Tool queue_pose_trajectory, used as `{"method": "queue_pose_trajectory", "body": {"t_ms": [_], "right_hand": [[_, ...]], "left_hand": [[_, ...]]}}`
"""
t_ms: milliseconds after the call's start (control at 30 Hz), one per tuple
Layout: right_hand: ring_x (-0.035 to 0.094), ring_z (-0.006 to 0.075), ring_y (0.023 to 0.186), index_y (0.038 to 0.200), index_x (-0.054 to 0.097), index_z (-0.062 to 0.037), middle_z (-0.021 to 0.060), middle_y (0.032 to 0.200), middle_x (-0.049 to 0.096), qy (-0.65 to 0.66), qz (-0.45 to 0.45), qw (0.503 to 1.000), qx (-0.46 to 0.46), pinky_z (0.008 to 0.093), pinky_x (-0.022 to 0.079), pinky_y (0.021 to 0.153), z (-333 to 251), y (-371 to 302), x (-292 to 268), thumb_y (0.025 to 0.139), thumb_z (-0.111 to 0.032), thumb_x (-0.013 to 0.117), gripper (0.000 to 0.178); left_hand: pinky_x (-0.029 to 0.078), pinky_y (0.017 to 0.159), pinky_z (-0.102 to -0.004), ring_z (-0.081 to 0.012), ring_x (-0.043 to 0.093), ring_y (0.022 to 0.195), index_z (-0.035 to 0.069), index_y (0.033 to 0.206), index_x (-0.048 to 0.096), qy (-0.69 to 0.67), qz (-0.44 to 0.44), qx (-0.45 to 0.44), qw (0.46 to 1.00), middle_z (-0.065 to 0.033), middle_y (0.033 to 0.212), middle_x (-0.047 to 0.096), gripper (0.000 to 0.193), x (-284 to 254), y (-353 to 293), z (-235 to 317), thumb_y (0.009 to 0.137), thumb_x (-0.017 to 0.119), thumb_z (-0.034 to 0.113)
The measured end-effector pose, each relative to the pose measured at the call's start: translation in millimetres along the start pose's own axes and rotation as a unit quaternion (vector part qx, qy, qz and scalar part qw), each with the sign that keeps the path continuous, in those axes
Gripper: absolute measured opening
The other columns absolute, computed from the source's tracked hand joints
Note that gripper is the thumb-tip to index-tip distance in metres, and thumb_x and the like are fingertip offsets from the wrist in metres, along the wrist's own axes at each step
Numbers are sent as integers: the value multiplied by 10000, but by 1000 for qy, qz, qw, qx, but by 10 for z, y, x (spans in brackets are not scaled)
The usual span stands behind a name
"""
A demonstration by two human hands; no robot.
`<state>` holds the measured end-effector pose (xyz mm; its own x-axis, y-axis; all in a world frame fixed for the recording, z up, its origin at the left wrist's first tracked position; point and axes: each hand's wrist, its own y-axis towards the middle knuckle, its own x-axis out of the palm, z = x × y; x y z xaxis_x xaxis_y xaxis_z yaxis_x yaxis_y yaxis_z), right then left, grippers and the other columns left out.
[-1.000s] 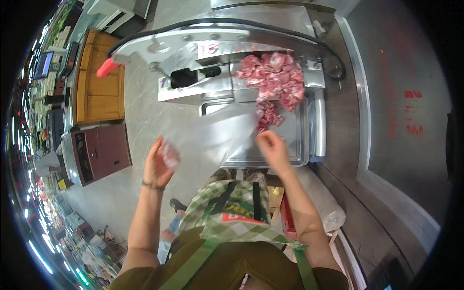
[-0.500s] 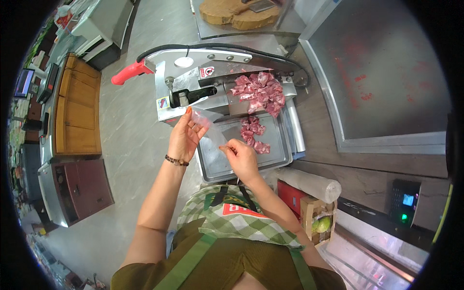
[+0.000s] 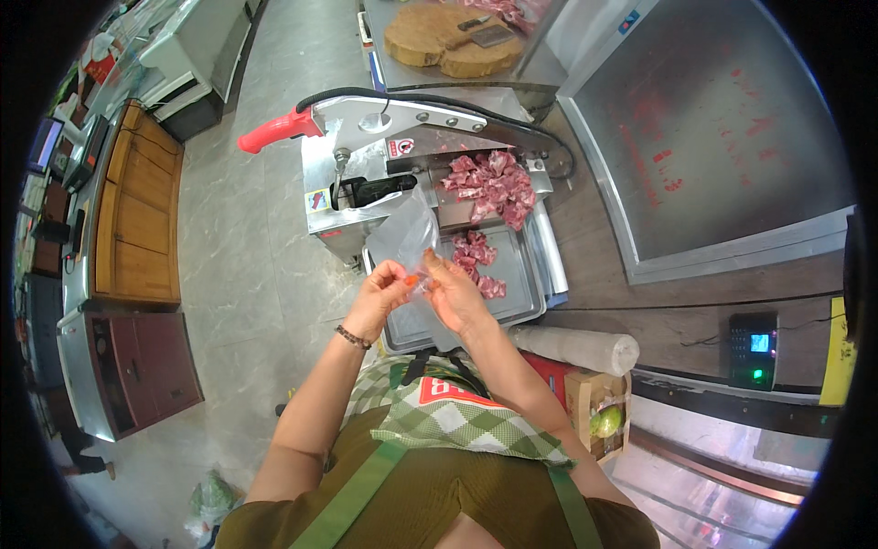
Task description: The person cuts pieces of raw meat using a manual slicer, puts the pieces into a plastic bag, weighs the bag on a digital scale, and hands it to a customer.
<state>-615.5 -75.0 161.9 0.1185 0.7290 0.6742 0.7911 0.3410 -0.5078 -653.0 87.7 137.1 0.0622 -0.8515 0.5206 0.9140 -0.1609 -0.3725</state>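
Note:
A see-through plastic bag hangs between my hands, over the near left part of the metal tray. My left hand pinches its edge between thumb and fingertips. Close beside it, my right hand grips the same bag, thumb and fingers pressed together. Chopped raw meat pieces lie in the tray. A larger heap of cut meat rests on the steel bed of a cutting machine just beyond. The machine's red lever handle points left.
At the far side, a cleaver lies on a round wooden chopping board. A framed panel stands at the right. A wrapped roll and a cardboard box holding green fruit are near my right arm. Wooden cabinets stand left.
My left hand has come down and right, close to my right hand, which has turned palm inward. The bag now spreads upward beyond both hands. The whole view has shifted slightly.

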Motion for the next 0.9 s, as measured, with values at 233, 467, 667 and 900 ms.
{"method": "queue_pose_trajectory", "body": {"t_ms": [233, 467, 667, 900], "right_hand": [[634, 134, 689, 916, 610, -97, 9, 789, 641, 235, -297, 922, 76, 245, 479, 584, -462, 99, -1017, 974, -143, 644, 82], [629, 192, 965, 1130, 565, -66, 76, 1016, 634, -512, 26, 829, -223, 311, 504, 829, -1013, -534, -892, 858, -184, 779, 366], [569, 322, 1208, 1317, 525, -64, 144, 1278, 590, -678, -91, 610, -401, 384, 487, 956, -413, -282, -70, 737, -42, 758, 626], [676, 283, 733, 1202, 545, -89, 121, 819, 684, -557, -82, 800, -208, 380, 526, 684, -307, -80, -371, 817, 44, 590, 410]], "left_hand": [[526, 549, -243, -67, 525, 621, 40, 1051, 564, -376, 85, -67, 920, -19, 776, 561, 82, -1026, 67, 22, 983, 558, 85], [268, 387, -172, -25, 350, 498, 84, 1117, 575, -162, 122, 37, 978, 46, 694, 457, 133, -572, -143, 454, 995, 568, 138], [379, 477, -216, -60, 439, 581, 109, 1211, 579, 59, 21, 84, 994, 20, 795, 504, 271, 492, -258, 356, 946, 637, 112], [543, 757, -352, -178, 650, 887, 70, 1199, 596, 654, 266, 230, 670, -51, 1096, 621, 330, -752, -400, -362, 888, 705, 59]]}}
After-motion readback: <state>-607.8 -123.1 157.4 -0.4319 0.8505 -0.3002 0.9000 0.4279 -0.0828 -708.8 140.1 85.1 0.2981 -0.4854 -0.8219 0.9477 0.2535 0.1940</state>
